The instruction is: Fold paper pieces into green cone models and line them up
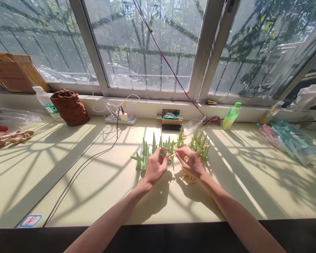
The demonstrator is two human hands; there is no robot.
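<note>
From where I stand, at the far left of the sunlit table (pixel 94 196) some tan pieces (pixel 14 138) lie by clear plastic wrap (pixel 14 117), with a cardboard box (pixel 13 72) behind. Next come a clear bottle (pixel 48 104) with a green label and, beside it, a slumped brown bag (pixel 70 107); a sticker (pixel 31 220) marks the table's near edge. A white power strip (pixel 120 120) sits below the window, a dark cable (pixel 94 155) trailing from it. In the middle, a group of upright green cones (pixel 144 154) stands just past the left hand (pixel 157 168), which pinches one green cone (pixel 164 151) between thumb and fingers. The right hand (pixel 191 162) faces it, thumb and fingertips drawn together; I cannot tell what they pinch. Small yellow pieces (pixel 189 176) are heaped beneath that hand, and more cones (pixel 199 140) stand just beyond it. Farther right are coiled wires (pixel 212 121), a green bottle (pixel 231 116), then pink and teal plastic bags (pixel 292 137).
</note>
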